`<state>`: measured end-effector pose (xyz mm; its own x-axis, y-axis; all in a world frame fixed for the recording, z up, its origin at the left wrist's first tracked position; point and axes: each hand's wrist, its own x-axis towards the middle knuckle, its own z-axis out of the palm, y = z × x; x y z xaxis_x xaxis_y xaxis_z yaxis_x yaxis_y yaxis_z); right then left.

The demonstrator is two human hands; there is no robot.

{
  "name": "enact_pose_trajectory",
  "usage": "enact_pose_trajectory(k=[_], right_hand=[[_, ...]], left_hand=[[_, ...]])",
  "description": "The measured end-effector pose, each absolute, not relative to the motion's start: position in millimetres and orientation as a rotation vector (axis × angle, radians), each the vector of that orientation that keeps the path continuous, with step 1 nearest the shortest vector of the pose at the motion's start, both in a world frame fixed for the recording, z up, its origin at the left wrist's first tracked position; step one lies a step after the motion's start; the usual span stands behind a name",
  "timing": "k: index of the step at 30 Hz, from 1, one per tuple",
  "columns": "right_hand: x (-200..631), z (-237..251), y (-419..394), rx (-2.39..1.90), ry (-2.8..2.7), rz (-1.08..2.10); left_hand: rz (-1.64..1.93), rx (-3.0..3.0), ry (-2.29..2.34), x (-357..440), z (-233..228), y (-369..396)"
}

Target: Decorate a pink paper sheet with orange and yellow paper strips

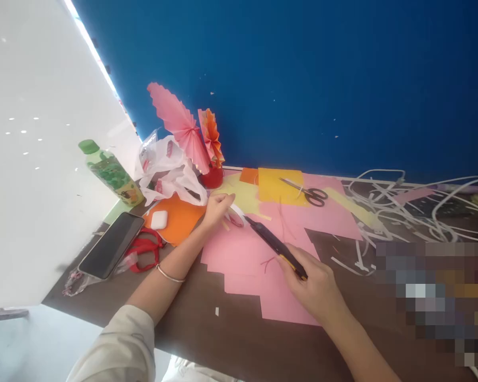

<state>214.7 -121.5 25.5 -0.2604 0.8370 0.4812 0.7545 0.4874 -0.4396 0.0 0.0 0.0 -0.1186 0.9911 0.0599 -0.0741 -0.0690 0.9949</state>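
Note:
My left hand (219, 208) is closed, pinching a narrow white strip (238, 212) above the papers. A small pinkish curved piece (235, 219) shows just under the strip. In my right hand (310, 281) is a long black-and-yellow utility knife (273, 240), its dark tip pointing up and left at the strip's end. Whether the tip touches the strip I cannot tell. Beneath both hands lie overlapping sheets of pink paper (242, 265), with pale yellow paper (242, 193) behind. Scissors (313, 195) with black handles rest partly on a yellow sheet (274, 183).
To the left are a green-capped bottle (113, 175), a phone (111, 245), red ribbon (145, 249), orange paper (181, 223) with a white case (159, 219), and a plastic bag (175, 180). Folded pink paper fans (179, 124) stand behind. White strips (442, 212) tangle at right.

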Motion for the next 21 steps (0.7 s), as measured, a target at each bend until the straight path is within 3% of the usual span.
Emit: enact_pose_trajectory(k=[12,21], right_hand=[[219.8,22.4,-121.3,-1.303,-2.051,0.170],[217.3,24.8,-123.4,-1.318,-2.072,0.164]], left_hand=[[1.407,1.579,1.214,7.3,16.6,-17.1],[1.219,1.301,1.141,4.9,18.7,-17.5]])
